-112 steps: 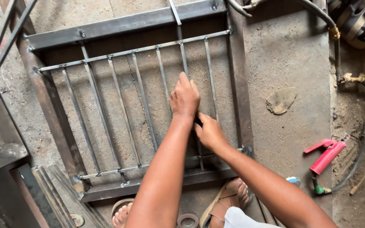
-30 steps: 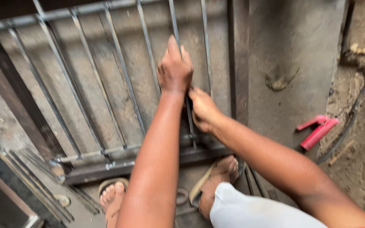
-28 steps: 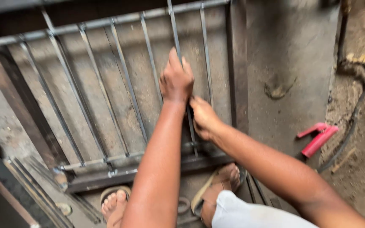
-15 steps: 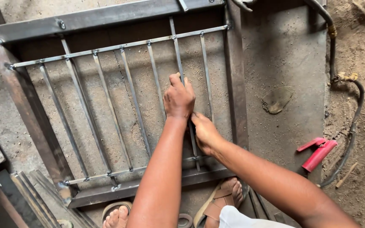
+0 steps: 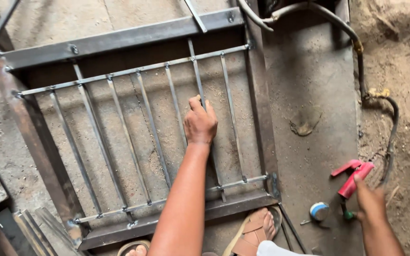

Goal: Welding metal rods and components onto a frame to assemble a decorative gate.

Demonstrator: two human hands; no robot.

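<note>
Grey concrete floor [image 5: 309,85], stained and scuffed, fills most of the head view, and along the right edge it gives way to loose sandy dirt [image 5: 409,57]. A rusty steel grille frame [image 5: 119,40] lies flat on the concrete, made of heavy angle-iron sides with thin upright bars [image 5: 153,128] welded between two slim cross rods. Short offcuts of metal strip [image 5: 34,227] lie at the lower left corner beside the frame.

The left hand [image 5: 199,124] rests on the grille near its right side, fingers [image 5: 196,103] curled closed around one of the thin bars, the forearm stretching up from the bottom of the picture. The right hand [image 5: 370,201] is well apart from the frame, over the dirt edge at the lower right, with its fingers partly open and touching the lower end of a red electrode holder [image 5: 352,178] that lies on the floor; I cannot tell whether they have closed on it. A dark welding cable [image 5: 359,66] runs from the top of the view down the right side toward that holder. A small blue-and-white roll of tape [image 5: 319,211] sits just beside it on the concrete. A sandalled foot [image 5: 257,230] stands at the frame's lower rail.
</note>
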